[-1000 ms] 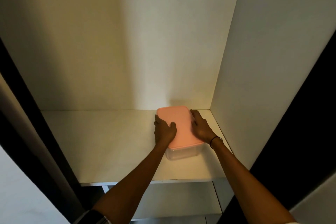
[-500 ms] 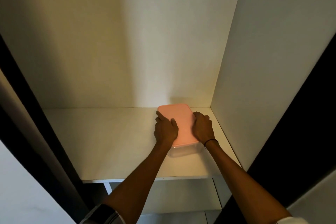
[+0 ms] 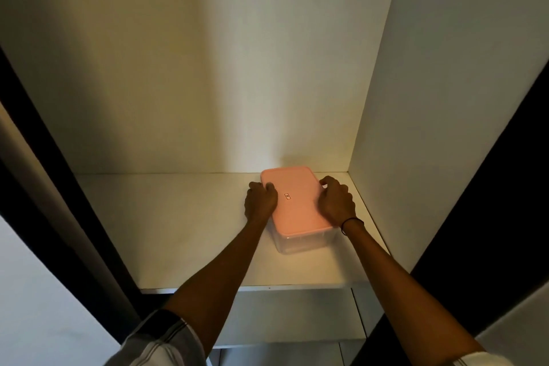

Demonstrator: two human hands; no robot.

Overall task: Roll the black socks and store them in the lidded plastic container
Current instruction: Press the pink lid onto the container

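Observation:
A clear plastic container [image 3: 306, 242] with a pink lid [image 3: 295, 205] sits on the white wardrobe shelf [image 3: 178, 232], near the back right corner. The lid is on. My left hand [image 3: 260, 201] grips the container's left side, thumb on the lid's edge. My right hand [image 3: 337, 200] grips its right side, fingers curled over the lid's rim. No black socks show; the container's inside is too dim to read.
The wardrobe's back wall [image 3: 208, 68] and right side panel [image 3: 445, 98] close in the shelf. A dark door frame [image 3: 44, 172] runs down the left. A lower shelf [image 3: 297, 321] lies under the front edge.
Both hands have slid from resting on top of the lid to the container's sides. The container has shifted slightly toward the back wall.

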